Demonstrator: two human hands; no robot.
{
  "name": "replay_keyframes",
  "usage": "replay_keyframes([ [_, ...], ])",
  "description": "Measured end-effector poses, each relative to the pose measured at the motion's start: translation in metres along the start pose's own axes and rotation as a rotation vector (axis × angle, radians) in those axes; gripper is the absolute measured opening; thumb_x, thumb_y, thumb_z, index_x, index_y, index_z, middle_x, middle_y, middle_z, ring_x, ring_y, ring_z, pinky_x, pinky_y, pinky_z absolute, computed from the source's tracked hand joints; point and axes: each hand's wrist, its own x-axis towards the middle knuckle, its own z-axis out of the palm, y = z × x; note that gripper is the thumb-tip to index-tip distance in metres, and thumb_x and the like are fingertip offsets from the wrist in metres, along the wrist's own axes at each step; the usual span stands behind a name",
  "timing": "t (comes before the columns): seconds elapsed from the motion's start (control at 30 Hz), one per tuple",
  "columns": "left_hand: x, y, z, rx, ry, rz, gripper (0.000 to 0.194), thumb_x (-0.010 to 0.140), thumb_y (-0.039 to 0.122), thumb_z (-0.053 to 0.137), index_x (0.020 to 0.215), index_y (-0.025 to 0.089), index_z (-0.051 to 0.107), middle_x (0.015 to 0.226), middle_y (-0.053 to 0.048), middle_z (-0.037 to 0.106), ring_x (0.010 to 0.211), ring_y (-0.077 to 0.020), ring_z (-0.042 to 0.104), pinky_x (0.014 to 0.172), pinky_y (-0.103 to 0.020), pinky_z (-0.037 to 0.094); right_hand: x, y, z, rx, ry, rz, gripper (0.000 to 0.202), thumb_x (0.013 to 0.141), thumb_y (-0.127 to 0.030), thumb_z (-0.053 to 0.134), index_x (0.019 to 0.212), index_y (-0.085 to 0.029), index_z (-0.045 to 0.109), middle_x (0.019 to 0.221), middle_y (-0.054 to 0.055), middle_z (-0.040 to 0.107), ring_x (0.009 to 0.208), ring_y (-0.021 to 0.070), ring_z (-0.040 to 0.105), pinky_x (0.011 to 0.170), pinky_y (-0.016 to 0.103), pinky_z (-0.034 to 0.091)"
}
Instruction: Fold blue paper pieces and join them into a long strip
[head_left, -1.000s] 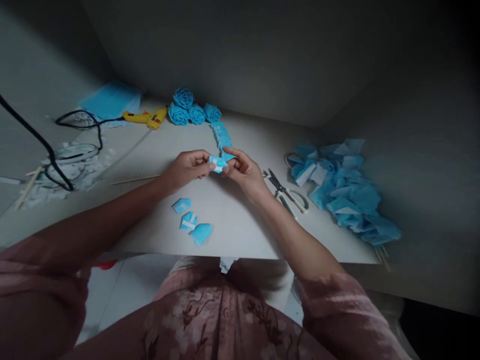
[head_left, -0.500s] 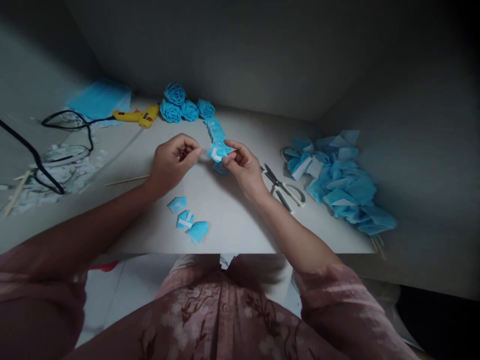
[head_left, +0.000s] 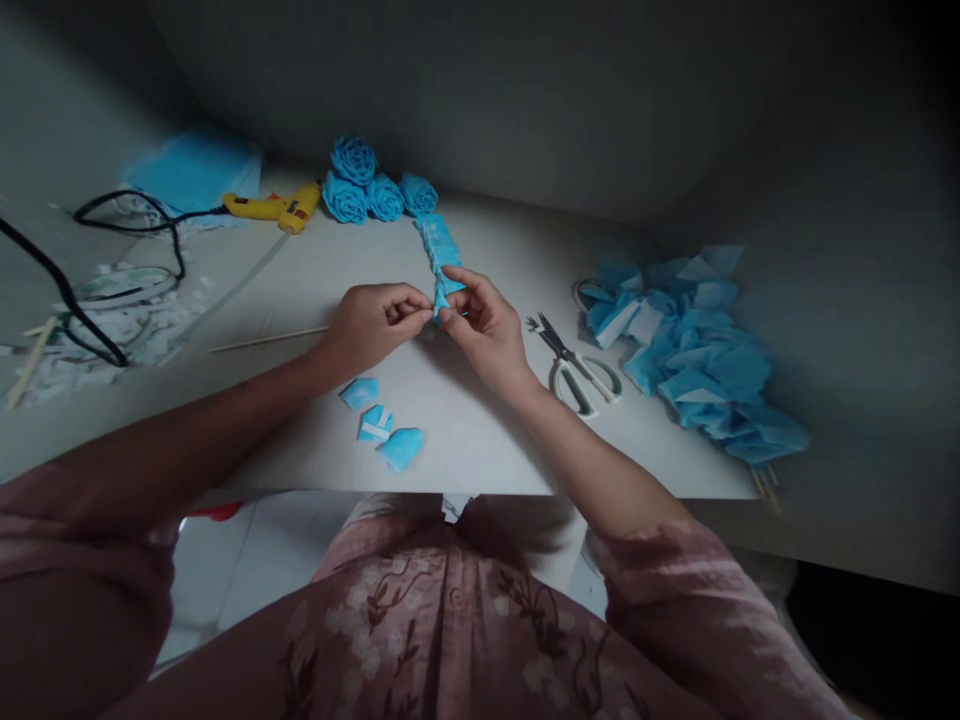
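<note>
Between my two hands is a small piece of blue sheet material point(head_left: 441, 302), partly hidden by fingers. My right hand point(head_left: 489, 325) pinches it between thumb and fingers. My left hand point(head_left: 379, 325) is closed, thumb and forefinger pressed together at the piece's left edge. Just beyond them lies a row of overlapping blue pieces point(head_left: 437, 240), running back toward several rolled blue paper-like roses point(head_left: 385, 198). Nearer me, three loose blue cut pieces point(head_left: 375, 424) rest on the table. Scissors point(head_left: 574, 368) with pale handles lie open to the right of my right hand.
At the back left is a yellow glue gun point(head_left: 274, 208) with a black cord, beside flat blue sheets point(head_left: 196, 165). White scraps point(head_left: 142, 318) are heaped at the left. A thin stick point(head_left: 270, 338) lies by my left forearm. Crumpled blue petals point(head_left: 697, 345) pile up at the right.
My left hand has moved right and now meets the blue piece at my right fingers. The piece has turned and looks narrower. The whole view has shifted slightly.
</note>
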Motion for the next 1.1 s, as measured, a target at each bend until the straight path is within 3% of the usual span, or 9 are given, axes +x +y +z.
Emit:
replay_keyframes([
  [0.33,-0.002,0.005,0.001,-0.044,-0.034,-0.023,0.019,0.082,0.035,0.069,0.08,0.017,0.075,0.066,0.0,0.066,0.061,-0.0121,0.052,0.058,-0.023,0.039,-0.005,-0.008,-0.003,-0.097,-0.04,-0.102,0.05,0.097,-0.047,0.077,0.143,-0.03,0.067,0.1,0.002,0.068,0.098,0.0211,0.067,0.099,0.041,0.062],
  [0.73,0.0,0.006,-0.001,-0.07,-0.072,-0.037,0.015,0.079,0.029,0.063,0.076,0.018,0.072,0.065,0.001,0.064,0.061,-0.012,0.051,0.059,-0.023,0.041,-0.006,-0.012,-0.003,-0.149,-0.032,-0.081,0.046,0.097,-0.044,0.076,0.141,-0.032,0.068,0.099,0.003,0.071,0.094,0.0213,0.065,0.097,0.041,0.063],
  [1.1,0.0,0.005,0.0,-0.107,-0.078,-0.066,0.022,0.078,0.04,0.067,0.076,0.018,0.069,0.064,0.001,0.058,0.061,-0.0122,0.046,0.057,-0.024,0.035,-0.006,-0.012,-0.004,-0.136,-0.044,-0.096,0.046,0.097,-0.039,0.075,0.142,-0.03,0.068,0.097,0.002,0.07,0.092,0.0203,0.066,0.096,0.039,0.062],
])
